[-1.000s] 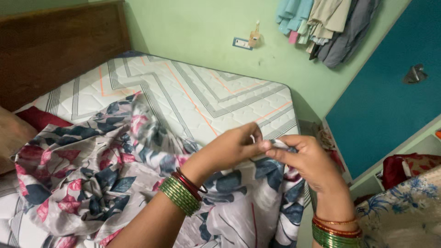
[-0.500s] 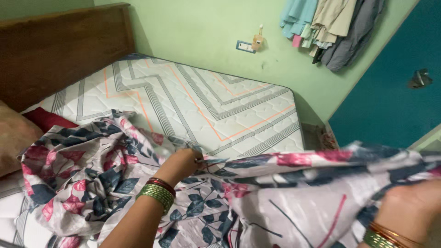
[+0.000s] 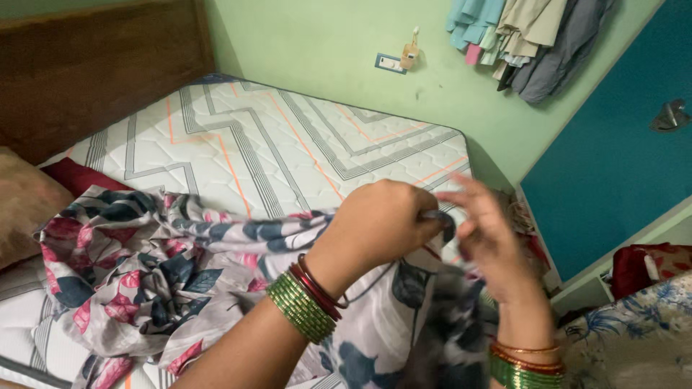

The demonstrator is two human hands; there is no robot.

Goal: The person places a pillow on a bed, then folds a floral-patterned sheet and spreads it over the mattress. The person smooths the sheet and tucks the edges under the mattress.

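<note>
A grey bedsheet printed with pink and dark blue leaves lies bunched on the near side of a quilted white mattress with grey and orange zigzag lines. My left hand is raised above the mattress's right edge and pinches the sheet's hem. My right hand, blurred by motion, is right beside it with fingers on the same hem. Both wrists wear green and red bangles.
A dark wooden headboard stands at the far left, with a brown pillow and a red cloth below it. Clothes hang on the green wall. A blue cupboard door is at the right.
My hands were together, then spread wide apart stretching the sheet's edge. Now they have come back together at the hem near the mattress's right side.
</note>
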